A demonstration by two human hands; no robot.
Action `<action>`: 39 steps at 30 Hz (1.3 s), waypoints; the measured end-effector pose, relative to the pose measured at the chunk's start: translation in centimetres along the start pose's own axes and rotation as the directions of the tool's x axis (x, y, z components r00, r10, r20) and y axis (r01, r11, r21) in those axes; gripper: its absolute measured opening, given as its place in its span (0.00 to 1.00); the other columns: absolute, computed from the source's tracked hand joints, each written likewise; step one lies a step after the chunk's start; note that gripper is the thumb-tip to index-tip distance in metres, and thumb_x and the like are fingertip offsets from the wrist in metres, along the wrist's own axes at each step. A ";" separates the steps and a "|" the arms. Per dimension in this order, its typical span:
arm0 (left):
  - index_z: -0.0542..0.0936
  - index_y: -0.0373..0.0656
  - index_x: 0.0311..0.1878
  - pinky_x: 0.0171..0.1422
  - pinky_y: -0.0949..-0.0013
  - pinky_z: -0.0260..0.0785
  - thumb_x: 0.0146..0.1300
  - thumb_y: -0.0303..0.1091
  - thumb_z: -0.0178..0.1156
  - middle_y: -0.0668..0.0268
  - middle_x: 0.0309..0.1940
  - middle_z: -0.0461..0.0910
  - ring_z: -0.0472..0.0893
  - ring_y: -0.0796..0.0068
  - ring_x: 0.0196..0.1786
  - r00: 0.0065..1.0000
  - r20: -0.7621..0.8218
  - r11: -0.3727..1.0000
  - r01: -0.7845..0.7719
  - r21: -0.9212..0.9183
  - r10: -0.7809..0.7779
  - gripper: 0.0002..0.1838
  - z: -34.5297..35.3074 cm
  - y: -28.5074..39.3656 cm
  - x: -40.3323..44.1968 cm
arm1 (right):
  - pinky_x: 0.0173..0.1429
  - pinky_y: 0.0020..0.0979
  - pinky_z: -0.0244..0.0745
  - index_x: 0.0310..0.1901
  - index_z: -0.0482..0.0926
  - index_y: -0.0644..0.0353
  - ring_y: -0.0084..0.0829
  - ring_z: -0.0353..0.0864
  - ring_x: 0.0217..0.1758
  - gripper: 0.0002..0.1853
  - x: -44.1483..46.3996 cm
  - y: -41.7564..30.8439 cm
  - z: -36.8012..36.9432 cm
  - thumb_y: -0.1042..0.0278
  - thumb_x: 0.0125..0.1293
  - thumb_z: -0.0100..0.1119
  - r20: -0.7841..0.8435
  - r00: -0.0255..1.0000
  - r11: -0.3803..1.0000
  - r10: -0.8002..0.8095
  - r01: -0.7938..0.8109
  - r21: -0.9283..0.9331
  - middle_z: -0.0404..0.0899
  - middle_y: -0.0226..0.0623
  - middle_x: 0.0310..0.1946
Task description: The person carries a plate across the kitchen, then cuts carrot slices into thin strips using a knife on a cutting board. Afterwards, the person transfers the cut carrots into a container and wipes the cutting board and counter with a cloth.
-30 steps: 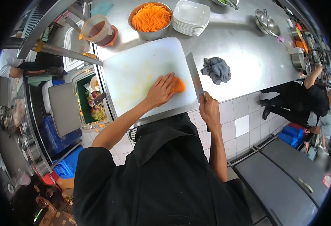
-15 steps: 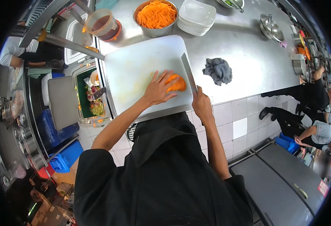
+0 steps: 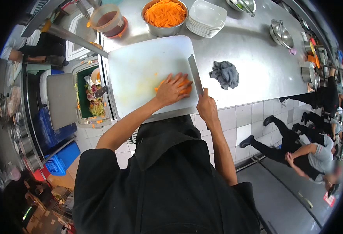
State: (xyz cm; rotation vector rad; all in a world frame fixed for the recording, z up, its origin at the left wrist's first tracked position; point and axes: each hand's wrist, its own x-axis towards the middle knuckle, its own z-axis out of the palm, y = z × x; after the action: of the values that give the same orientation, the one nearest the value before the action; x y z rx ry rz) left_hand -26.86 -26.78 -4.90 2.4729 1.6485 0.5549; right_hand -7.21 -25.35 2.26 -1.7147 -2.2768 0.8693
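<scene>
presently spread: orange slices fanned beneath the left hand, blade set aside

findings, with the cutting board (image 3: pixel 134 66) as reference. the orange slices (image 3: pixel 186 90) lie on the board, toward its right-hand edge. a second ago they showed as one compact lump; now orange shows on both sides of the left hand (image 3: pixel 173 89), so the pile has been spread out leftward. that hand is palm down on top of the slices, fingers apart, gripping nothing; how many slices it covers cannot be told.

the right hand (image 3: pixel 207 106), just outside the board's near right corner, is clamped round the handle of the knife (image 3: pixel 194 72). the blade, earlier leaning out past the board, now runs along its right edge; whether it rests there or hovers cannot be established.

assessment: no cut appears to be under way. the slices seem to be receiving a levelling press, with the blade kept clear of the fingers.

surroundings: beyond the board's far edge stand a metal bowl (image 3: pixel 167 32) of orange shreds (image 3: pixel 165 13) and stacked white plates (image 3: pixel 206 21). a grey cloth (image 3: pixel 224 75) lies right of the board, apart from it.
</scene>
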 end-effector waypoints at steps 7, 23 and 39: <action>0.79 0.50 0.59 0.62 0.58 0.69 0.68 0.40 0.58 0.59 0.55 0.79 0.79 0.59 0.56 0.873 -0.221 0.815 0.278 -0.508 -0.435 0.17 -5.1 -5.3 -0.4 | 0.34 0.58 0.73 0.49 0.63 0.67 0.63 0.80 0.30 0.10 -0.1 0.5 0.2 0.74 0.71 0.48 -0.006 1.000 0.999 -0.029 0.029 0.016 0.79 0.62 0.25; 0.83 0.39 0.45 0.39 0.64 0.76 0.52 0.36 0.75 0.58 0.36 0.81 0.83 0.65 0.32 0.720 0.076 0.559 0.597 -0.576 -0.690 0.19 -4.2 -2.6 -6.8 | 0.33 0.59 0.71 0.48 0.62 0.67 0.66 0.78 0.29 0.10 0.0 0.2 0.5 0.75 0.70 0.49 0.009 1.000 0.999 -0.019 0.019 0.027 0.77 0.64 0.22; 0.82 0.47 0.45 0.34 0.65 0.72 0.52 0.42 0.74 0.63 0.31 0.80 0.80 0.67 0.27 0.726 0.083 0.593 0.616 -0.519 -0.682 0.19 -5.0 -2.2 -6.1 | 0.31 0.58 0.72 0.49 0.62 0.66 0.66 0.78 0.28 0.10 -0.1 0.0 0.8 0.75 0.71 0.48 -0.015 1.000 1.000 -0.023 0.023 0.021 0.76 0.65 0.21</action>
State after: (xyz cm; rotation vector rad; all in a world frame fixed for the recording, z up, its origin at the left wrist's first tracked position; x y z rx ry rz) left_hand -32.67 -31.91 -2.38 1.3286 1.9540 0.8940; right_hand -7.51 -25.66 1.65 -1.6770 -2.2648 0.8702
